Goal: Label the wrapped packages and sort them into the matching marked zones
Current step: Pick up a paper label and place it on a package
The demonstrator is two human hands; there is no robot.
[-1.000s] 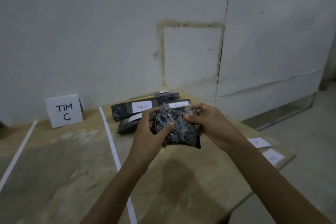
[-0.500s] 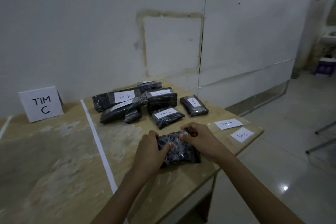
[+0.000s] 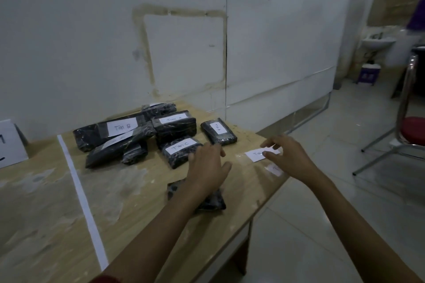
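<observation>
An unlabelled black wrapped package lies on the wooden table near its front edge, partly hidden under my left forearm. My left hand hovers just above it, fingers relaxed and holding nothing. My right hand reaches over a white paper label marked "TIM", thumb and forefinger pinching its right end. A second label lies just below, half hidden by that hand. Labelled packages sit behind: "Tim B", "Tim A", "Tim C" and a small one.
A white tape line runs front to back across the table, left of the pile. A white sign card stands at the far left by the wall. The table's right edge is close to my right hand. A red-seated chair stands on the floor at right.
Both hands have let go of the unlabelled package, which now lies on the table. My right hand has moved right to the paper label; my left hand has lifted off. The view has swung right.
</observation>
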